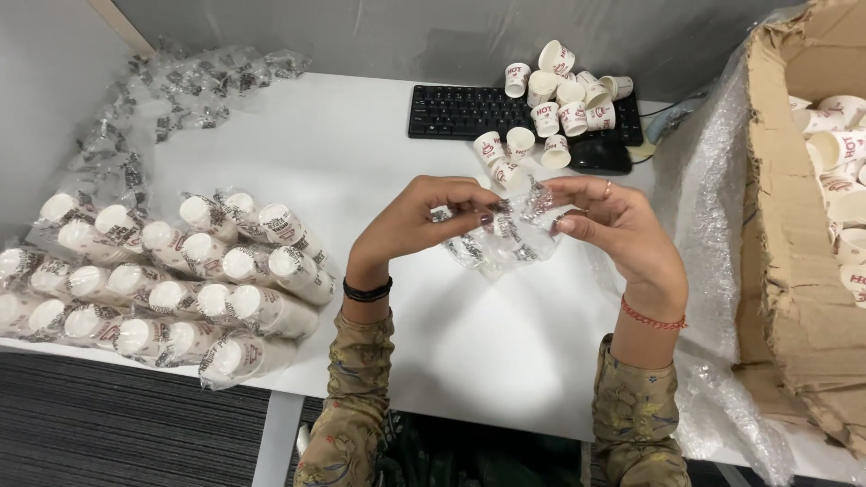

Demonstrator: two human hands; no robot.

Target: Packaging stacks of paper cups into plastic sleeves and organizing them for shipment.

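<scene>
My left hand (410, 225) and right hand (613, 221) pinching a crinkled clear plastic wrapper (496, 243) stretched between them, above my white table (361, 153), 2 hands level.

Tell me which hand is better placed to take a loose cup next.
Probably the right hand: the loose cups beside the keyboard lie just beyond it. Both hands pinch the plastic sleeve; the left hand is farther away.

Bright, even indoor light from overhead

Soft glare whitens the table (469, 352) near the bottom edge; shadows are faint, focus sharp, with slight bending at the edges.
</scene>
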